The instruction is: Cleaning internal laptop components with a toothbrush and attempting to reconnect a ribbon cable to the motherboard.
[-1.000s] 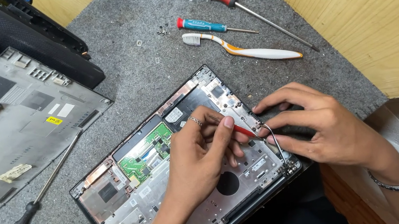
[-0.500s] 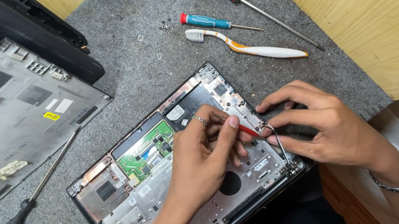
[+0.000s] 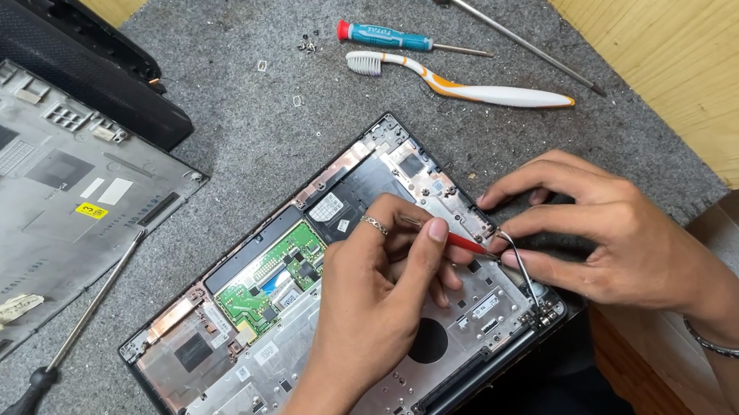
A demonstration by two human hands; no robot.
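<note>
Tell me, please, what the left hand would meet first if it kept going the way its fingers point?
Most likely the right hand: the left hand points its red-handled tool right, over the open laptop chassis, and the tip looks almost at the right fingertips, though depth is unclear.

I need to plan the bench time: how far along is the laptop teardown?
Done: the grey bottom cover lies off to the left, and loose screws sit on the mat. In hand: the left hand works a small red-handled tool at the open chassis while the right hand steadies its edge. Left: the green board remains mounted.
</note>
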